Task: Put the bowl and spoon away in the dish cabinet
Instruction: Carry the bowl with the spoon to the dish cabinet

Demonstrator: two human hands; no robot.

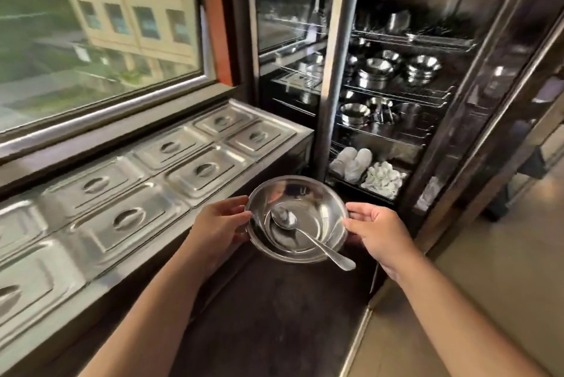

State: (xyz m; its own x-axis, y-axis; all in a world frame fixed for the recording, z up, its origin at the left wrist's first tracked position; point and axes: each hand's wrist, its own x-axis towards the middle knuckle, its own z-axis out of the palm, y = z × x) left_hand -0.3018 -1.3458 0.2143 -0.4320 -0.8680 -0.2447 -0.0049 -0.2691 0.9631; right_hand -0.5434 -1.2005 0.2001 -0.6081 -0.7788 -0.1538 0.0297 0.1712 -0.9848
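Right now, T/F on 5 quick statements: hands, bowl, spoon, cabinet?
1. Both hands hold the bowl by its rim. True: left hand, right hand.
2. The spoon lies on the counter. False: it rests inside the bowl, handle over the near rim.
3. The dish cabinet is closed. False: its right side stands open, wire shelves showing.
4. Steel bowls already sit on the shelves. True.
5. The pan lids are off. False: the visible lids are all in place.
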